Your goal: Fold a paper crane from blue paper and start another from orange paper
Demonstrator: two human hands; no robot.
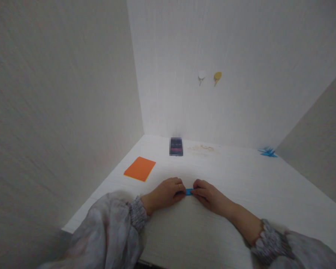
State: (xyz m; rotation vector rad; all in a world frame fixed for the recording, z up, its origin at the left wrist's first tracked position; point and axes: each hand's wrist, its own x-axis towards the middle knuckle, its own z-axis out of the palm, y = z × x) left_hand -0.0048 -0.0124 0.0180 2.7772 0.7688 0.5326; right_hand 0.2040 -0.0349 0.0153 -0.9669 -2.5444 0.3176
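Note:
Between my two hands, low over the white table, is a small folded piece of blue paper (189,192). My left hand (172,191) has its fingers closed on the paper's left end. At the right end, my right hand (205,192) pinches it with thumb and fingers. Only a short blue strip shows; the fingers cover the rest, so its full shape is hidden. An orange stack of square paper (140,169) lies flat to the left of my left hand.
Folded blue paper shapes (268,152) lie in the far right corner of the table (226,168). A dark device with a blurred screen (176,147) stands at the back wall. Two hooks, one white (201,77) and one yellow (217,76), are on that wall. Side walls enclose the table.

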